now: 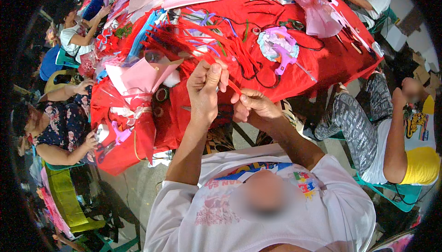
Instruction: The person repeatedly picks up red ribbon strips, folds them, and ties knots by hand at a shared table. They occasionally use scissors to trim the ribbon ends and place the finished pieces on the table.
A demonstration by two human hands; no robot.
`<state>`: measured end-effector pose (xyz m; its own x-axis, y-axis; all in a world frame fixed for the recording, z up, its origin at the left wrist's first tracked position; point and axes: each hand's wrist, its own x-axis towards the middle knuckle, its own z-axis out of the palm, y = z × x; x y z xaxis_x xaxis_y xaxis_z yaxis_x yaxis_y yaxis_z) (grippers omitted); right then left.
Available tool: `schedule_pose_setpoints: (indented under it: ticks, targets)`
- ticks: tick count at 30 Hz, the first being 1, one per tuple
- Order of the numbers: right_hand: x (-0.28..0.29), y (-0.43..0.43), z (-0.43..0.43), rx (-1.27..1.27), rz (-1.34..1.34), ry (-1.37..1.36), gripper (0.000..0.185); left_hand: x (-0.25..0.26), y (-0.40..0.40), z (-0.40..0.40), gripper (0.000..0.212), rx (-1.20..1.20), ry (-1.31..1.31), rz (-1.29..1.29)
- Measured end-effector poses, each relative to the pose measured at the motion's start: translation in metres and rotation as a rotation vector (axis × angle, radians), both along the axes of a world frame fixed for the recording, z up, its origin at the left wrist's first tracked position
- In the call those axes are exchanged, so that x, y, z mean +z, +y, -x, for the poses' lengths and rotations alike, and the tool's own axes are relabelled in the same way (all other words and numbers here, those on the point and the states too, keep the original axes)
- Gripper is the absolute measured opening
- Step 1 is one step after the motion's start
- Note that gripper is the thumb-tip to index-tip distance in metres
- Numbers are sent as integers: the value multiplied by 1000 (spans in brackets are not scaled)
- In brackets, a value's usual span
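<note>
Over the near edge of the table, my left hand [208, 84] pinches a red fuzzy strip [235, 87], which looks like chenille stem, between thumb and fingers. Lower and to the right, my right hand [255, 104] grips the strip's other end with thumb and forefinger. A short stretch of it runs taut between the two hands. Beyond them a loose pile of red chenille stems [238, 50] spreads over the red tablecloth [304, 86]. Blue stems [146, 34] lie bundled to the left of the pile.
A purple hot glue gun [286, 60] rests right of the pile, its cord looping nearby. At left stand a pink-wrapped bouquet [138, 79], a tape roll [161, 94], another glue gun [121, 134] and scissors [105, 151]. Several people sit around; one person's hand [91, 139] is at the left edge.
</note>
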<state>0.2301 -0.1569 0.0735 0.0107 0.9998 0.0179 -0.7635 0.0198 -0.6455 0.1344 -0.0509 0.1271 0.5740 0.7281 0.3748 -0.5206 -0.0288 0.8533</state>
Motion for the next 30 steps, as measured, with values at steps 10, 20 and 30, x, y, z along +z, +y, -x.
schedule_pose_setpoints:
  ticks: [10,20,30]
  targets:
    - [-14,1,-7,-159,67,-506,28,-8,-1,-1,19,172,159,49]
    - [-23,3,2,-284,7,-449,21,-25,16,-5,16,228,158,175]
    - [-56,-1,-7,-767,-74,-1741,7,-53,33,-14,13,269,480,127]
